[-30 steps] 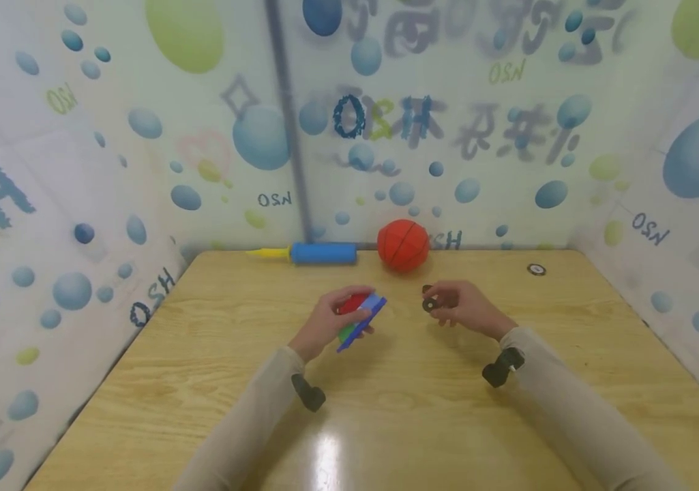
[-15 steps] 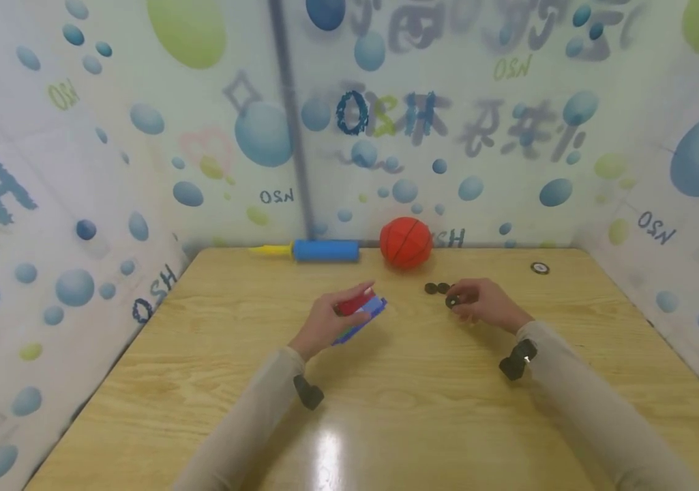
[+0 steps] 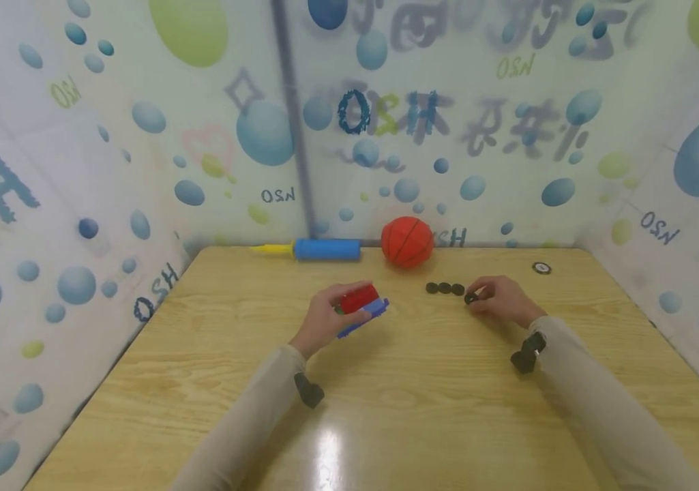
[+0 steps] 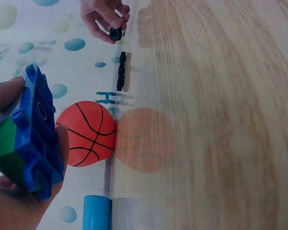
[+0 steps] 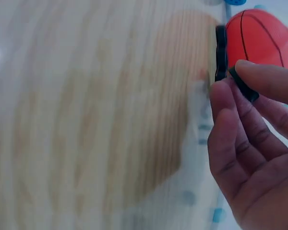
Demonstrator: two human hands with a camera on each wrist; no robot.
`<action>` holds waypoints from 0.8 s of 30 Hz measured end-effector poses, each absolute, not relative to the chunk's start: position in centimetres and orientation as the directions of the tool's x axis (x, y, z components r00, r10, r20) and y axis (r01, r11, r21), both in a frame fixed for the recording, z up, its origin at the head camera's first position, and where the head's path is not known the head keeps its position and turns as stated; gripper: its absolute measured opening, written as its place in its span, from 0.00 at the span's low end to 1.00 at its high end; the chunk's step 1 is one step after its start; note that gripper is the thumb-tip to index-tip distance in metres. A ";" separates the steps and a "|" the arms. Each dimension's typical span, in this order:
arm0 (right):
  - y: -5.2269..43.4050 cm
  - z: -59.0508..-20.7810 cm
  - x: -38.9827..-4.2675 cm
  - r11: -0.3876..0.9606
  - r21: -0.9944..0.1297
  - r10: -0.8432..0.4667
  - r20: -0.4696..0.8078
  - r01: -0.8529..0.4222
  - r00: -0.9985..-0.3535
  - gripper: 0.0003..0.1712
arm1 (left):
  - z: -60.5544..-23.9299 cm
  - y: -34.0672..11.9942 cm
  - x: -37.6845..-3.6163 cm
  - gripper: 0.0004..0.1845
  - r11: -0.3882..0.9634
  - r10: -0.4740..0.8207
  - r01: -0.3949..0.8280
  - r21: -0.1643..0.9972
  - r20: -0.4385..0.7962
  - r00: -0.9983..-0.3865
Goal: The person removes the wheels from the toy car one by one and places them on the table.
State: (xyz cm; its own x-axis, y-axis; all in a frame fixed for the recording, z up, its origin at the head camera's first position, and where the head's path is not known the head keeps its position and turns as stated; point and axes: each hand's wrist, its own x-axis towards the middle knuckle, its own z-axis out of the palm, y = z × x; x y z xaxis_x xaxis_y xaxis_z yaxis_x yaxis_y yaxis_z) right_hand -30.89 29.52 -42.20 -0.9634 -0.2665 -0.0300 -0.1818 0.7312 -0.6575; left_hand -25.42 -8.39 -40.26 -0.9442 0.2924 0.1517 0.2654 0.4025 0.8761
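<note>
Head view shows our right hand [image 3: 499, 299] pinching a black disc [image 3: 470, 298] just beside three discs [image 3: 444, 288] lying on the table [image 3: 386, 382], our left hand [image 3: 324, 320] gripping a coloured block toy [image 3: 363, 307]; a careless nudge could scatter that row.

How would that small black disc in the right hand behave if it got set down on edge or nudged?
The small black disc looks round, thin and stiff, so on edge it would probably roll or topple flat. The three discs already lying flat on the table sit steady. On that glossy surface a nudge would likely slide it. The right hand pinches it easily; probably light.
</note>
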 end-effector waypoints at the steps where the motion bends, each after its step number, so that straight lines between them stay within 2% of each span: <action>1: 29.7 -42.2 -31.0 0.738 -0.650 -0.260 -0.030 -0.179 -0.965 0.20 | -40.3 -8.4 -25.4 0.30 0.406 0.296 0.270 0.873 0.154 -0.943; 6: 30.0 -42.1 -31.5 0.752 -0.644 -0.217 -0.035 -0.144 -0.975 0.21 | -40.5 -8.4 -25.5 0.29 0.403 0.322 0.293 0.867 0.165 -0.932; 12: 30.1 -41.9 -32.2 0.819 -0.553 -0.181 0.007 -0.155 -0.983 0.21 | -40.8 -8.2 -25.5 0.30 0.386 0.359 0.320 0.865 0.179 -0.916; 19: 29.9 -41.7 -33.0 0.853 -0.493 -0.184 0.026 -0.172 -0.983 0.22 | -40.5 -8.0 -25.3 0.34 0.401 0.318 0.280 0.872 0.155 -0.935; 24: 29.8 -41.9 -33.3 0.871 -0.459 -0.191 0.009 -0.174 -0.981 0.23 | -40.4 -7.9 -25.2 0.33 0.415 0.293 0.243 0.877 0.124 -0.948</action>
State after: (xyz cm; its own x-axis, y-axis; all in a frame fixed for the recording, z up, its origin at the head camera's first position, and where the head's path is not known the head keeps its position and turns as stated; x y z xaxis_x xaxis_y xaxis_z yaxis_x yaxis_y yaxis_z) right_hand -33.26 29.81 -41.92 -0.9815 -0.1915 0.0091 -0.1742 0.8711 -0.4592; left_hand -25.23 -7.88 -40.38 -0.9482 0.2925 0.1242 0.2429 0.4151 0.8768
